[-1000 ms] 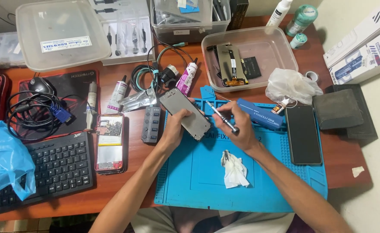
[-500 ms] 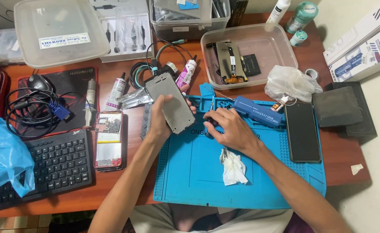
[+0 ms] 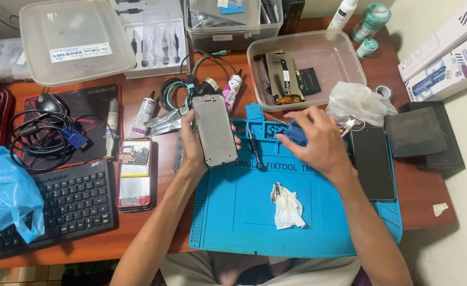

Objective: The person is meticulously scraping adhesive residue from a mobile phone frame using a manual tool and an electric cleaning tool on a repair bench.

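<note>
A crumpled white cloth (image 3: 287,206) is lying nearest on the blue work mat (image 3: 244,222), touched by neither hand. Beyond it, the left hand (image 3: 193,145) is gripping a grey phone frame (image 3: 214,130) from the side, holding it raised and tilted above the mat's upper left corner. The right hand (image 3: 315,140), fingers spread, is pressing down on a dark blue tool (image 3: 297,132) at the mat's top edge, just beside a black phone (image 3: 372,163). A thin screwdriver (image 3: 252,144) is lying between the hands. Further back, a clear tray (image 3: 344,63) is holding loose phone parts. Risk, as judged: the one-sided grip could let the frame slip onto the clutter of bottles and cables below.
</note>
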